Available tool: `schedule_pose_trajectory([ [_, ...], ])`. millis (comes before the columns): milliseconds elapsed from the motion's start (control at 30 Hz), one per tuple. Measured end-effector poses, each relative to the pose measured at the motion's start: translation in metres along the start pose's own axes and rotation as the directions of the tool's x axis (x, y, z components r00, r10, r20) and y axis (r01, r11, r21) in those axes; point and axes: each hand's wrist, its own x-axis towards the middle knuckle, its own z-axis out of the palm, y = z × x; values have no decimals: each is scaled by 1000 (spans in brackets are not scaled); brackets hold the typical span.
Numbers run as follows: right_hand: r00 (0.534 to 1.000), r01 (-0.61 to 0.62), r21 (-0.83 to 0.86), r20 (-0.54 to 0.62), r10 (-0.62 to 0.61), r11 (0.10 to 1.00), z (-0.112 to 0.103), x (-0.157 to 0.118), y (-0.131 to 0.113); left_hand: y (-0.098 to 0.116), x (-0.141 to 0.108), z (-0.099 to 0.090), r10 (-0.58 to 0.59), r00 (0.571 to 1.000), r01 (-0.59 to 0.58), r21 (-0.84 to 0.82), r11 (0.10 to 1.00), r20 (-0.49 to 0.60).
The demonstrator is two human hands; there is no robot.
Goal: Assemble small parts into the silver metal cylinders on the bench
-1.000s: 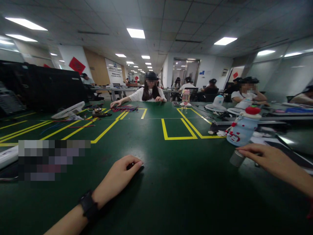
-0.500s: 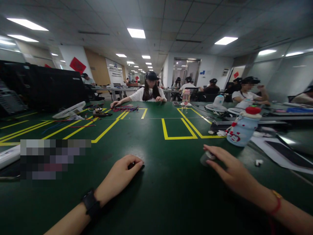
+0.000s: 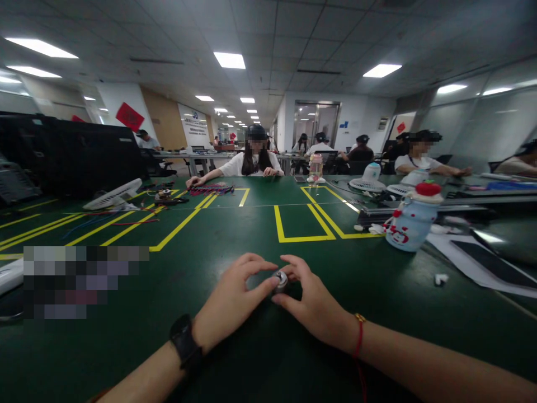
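Observation:
A small silver metal cylinder point(image 3: 281, 282) with a round top and a nub at its centre is between my two hands, low over the green tabletop point(image 3: 226, 369). My right hand point(image 3: 312, 296) curls around it from the right, thumb in front and fingers behind. From the left, my left hand point(image 3: 237, 288) meets it, its thumb against the near left side and its index finger just behind. The fingers partly cover the cylinder's sides, and I cannot tell whether its base touches the table.
A blue bottle with a red top point(image 3: 411, 221) stands at right, near white earbud-like pieces point(image 3: 440, 279) and a dark phone-like slab point(image 3: 490, 263) on paper. Yellow tape point(image 3: 306, 239) marks the table. Opposite sits a person point(image 3: 254, 162) beside a bundle of wires point(image 3: 213, 190). A white fan point(image 3: 113, 194) lies left.
My right hand has brought the cylinder leftward to the middle. My left hand has moved right to meet it, its fingers spreading around the piece. The view has shifted slightly.

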Motion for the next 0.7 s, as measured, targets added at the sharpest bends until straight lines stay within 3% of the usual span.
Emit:
schedule_pose_trajectory([
  [133, 1000, -15, -59, -10, 14, 998, 0, 1, 0, 8, 6, 6, 9, 999, -12, -75, 997, -46],
  [267, 1000, -5, -108, -26, 3, 994, 0, 1, 0, -6, -1, -2, -46, 995, 38, -89, 995, -84],
  [433, 999, 36, -172, -13, -39, 984, 2, -3, 0, -28, -11, 1, -67, 992, 54, 126, 991, 104],
  [533, 998, 60, -210, -6, -63, 976, 0, -4, -3, -33, -12, 3, -55, 985, 25, 184, 983, 164],
  [633, 998, 49, -270, -34, -60, 962, -18, -5, -6, -36, -13, -7, -80, 982, 63, 105, 992, 168],
  [700, 995, -7, -347, -94, -28, 938, -44, -10, -1, -39, -14, -19, -120, 984, 115, 46, 992, 131],
])
